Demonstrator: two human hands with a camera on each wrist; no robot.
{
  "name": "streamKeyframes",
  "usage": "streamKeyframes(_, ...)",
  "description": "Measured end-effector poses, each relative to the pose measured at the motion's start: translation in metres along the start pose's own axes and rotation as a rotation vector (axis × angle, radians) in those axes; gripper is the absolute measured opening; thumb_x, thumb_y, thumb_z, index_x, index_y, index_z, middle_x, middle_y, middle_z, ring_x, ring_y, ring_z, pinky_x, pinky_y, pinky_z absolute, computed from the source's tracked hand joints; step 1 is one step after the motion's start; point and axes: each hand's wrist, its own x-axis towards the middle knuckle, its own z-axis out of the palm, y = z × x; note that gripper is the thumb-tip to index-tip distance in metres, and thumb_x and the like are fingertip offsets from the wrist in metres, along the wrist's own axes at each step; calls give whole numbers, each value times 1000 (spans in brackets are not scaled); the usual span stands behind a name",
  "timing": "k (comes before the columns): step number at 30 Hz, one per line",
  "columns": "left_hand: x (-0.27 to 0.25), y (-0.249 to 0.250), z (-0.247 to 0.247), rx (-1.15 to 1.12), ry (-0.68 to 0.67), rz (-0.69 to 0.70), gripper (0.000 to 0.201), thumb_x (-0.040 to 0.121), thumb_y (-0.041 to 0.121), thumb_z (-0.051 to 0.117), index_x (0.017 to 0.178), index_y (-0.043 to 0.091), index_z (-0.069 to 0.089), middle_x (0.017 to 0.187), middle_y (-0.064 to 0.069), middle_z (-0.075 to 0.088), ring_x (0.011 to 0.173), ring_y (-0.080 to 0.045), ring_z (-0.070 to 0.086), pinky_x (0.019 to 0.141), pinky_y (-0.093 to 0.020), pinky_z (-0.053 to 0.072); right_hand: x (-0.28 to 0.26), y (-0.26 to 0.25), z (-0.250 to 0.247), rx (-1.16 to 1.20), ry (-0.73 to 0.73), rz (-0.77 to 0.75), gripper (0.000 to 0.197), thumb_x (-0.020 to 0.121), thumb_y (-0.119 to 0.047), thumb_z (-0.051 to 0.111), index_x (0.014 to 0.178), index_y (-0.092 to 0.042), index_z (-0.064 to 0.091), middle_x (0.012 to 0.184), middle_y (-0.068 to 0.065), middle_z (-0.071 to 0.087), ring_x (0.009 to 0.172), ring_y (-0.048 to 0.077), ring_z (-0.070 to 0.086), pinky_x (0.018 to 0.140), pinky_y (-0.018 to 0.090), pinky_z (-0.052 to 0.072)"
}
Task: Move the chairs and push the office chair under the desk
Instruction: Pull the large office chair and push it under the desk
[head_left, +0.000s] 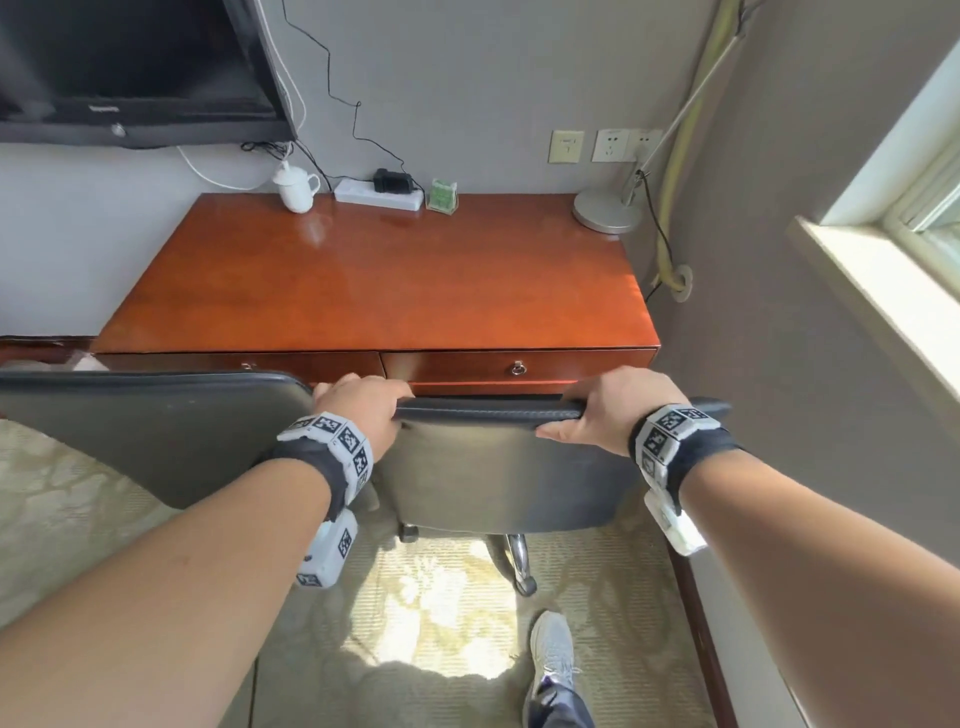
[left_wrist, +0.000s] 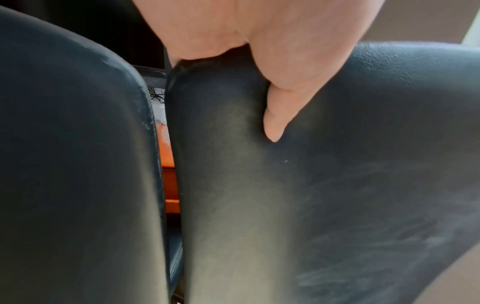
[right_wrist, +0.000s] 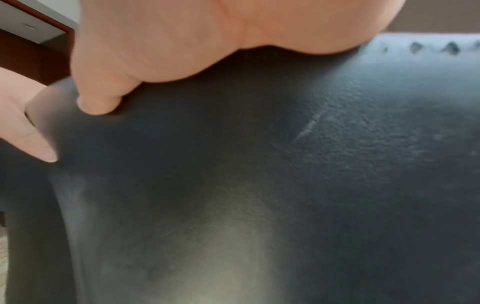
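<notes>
The black office chair (head_left: 498, 467) stands in front of the wooden worktop (head_left: 374, 280), its backrest top just short of the drawer front. The left hand (head_left: 363, 410) and right hand (head_left: 618, 405) each have a closed grip on the backrest's top edge, fingers over, thumbs behind. A second black chair (head_left: 156, 431) stands just beside it on the left.

daylight from window (head_left: 904, 218) at right | glare on desk (head_left: 322, 228) | wrist views blurred | edges bowed

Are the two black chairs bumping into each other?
Apart. In the left wrist view a thin gap runs between the office chair and the other chair, with the orange desk showing through it.
</notes>
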Motion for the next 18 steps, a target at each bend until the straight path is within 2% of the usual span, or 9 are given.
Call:
streamKeyframes(2,12,-3,-5,2,-19,1,25,99,29,53,116,44,65,113,12,65,113,-25,52,95,-44,36,13,1,-2,-10,38,-15,87,67,-103,30,104,-37,73,88,-8,70,88,22,67,82,37,59)
streamKeyframes(5,26,-4,-7,4,-21,2,21,100,31,54,114,42,65,112,11,66,114,-24,52,95,-45,36,25,5,-4,-49,61,-27,84,69,-102,26,105,-41,71,82,-10,64,85,22,65,76,34,54)
streamKeyframes(8,36,-1,-10,9,-20,3,18,100,32,54,112,41,65,112,12,66,118,-24,51,98,-46,37,35,11,-9,-59,50,-21,88,65,-104,21,110,-46,71,85,-9,68,89,22,66,78,35,56)
streamKeyframes(11,35,2,-8,2,-19,-7,20,100,32,54,114,42,65,114,11,65,121,-24,50,100,-47,37,33,12,-8,-60,50,-12,81,71,-103,28,111,-48,71,86,-9,67,91,22,66,76,33,52)
streamKeyframes(14,25,4,-2,2,-11,-14,25,100,33,56,121,45,63,120,11,64,122,-24,49,102,-47,37,23,13,-3,-74,53,-1,75,77,-100,34,99,-37,69,81,-8,64,88,23,65,74,32,49)
streamKeyframes(16,17,7,2,9,-5,-2,30,100,35,57,127,46,61,124,12,63,122,-23,49,103,-47,37,17,14,1,-70,64,10,76,75,-100,35,95,-35,68,82,-8,67,84,21,65,74,32,51)
streamKeyframes(18,12,11,5,-1,2,9,34,98,37,58,131,46,59,126,12,63,122,-24,50,104,-47,37,14,16,4,-46,70,17,77,72,-102,37,98,-37,71,83,-10,69,83,20,66,78,33,57)
